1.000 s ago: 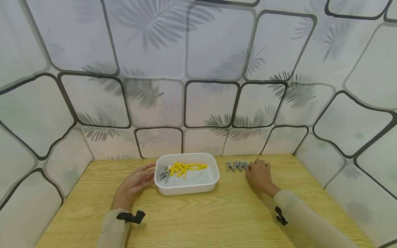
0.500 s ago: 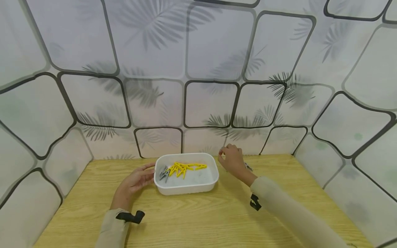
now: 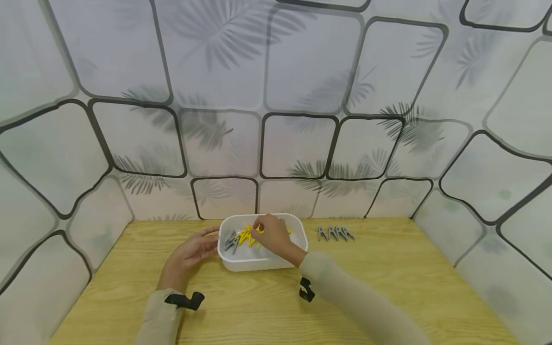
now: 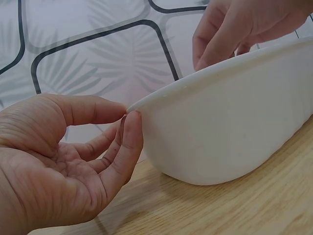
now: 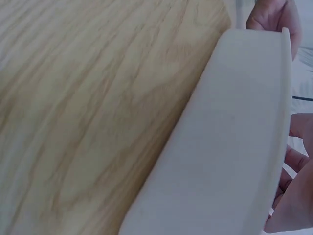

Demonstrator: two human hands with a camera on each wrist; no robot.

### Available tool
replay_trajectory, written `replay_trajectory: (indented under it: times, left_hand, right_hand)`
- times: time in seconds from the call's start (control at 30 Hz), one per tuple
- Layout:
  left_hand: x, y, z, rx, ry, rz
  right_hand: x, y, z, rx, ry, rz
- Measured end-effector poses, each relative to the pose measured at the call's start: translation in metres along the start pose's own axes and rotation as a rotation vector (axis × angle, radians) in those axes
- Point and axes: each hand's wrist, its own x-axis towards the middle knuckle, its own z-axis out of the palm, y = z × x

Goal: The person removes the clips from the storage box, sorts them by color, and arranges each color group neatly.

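While the left hand (image 3: 195, 250) touches the tub (image 3: 258, 265) at its left end with relaxed fingers (image 4: 128, 147), the right hand (image 3: 275, 235) bends over yellow clips (image 3: 244, 235) inside; whether it pinches one, I cannot tell.

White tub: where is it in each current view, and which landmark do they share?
Head: white tub, below centre.
Left wrist: white tub at right, cut by the right edge.
Right wrist: white tub right of centre, from upper right to the bottom edge.
Landmark: left hand, at one end of the white tub in all three.
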Motion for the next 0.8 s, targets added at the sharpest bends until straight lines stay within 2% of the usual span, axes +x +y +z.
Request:
replay_trajectory:
  times: [0.13, 0.3, 0.6, 0.8]
  left_hand:
    - [0.0, -0.001, -0.001, -0.003, -0.01, 0.018]
    - [0.001, -0.004, -0.003, 0.002, -0.036, 0.044]
    - [0.002, -0.004, -0.002, -0.014, -0.044, 0.033]
    - [0.003, -0.004, -0.002, -0.033, -0.03, 0.03]
  right_hand:
    - [0.003, -0.011, 0.016, 0.063, -0.077, 0.047]
    - [0.005, -0.022, 0.03, 0.059, -0.159, 0.076]
    - [0.012, -0.034, 0.046, -0.08, -0.265, 0.139]
    - [0.013, -0.04, 0.047, -0.168, -0.307, 0.173]
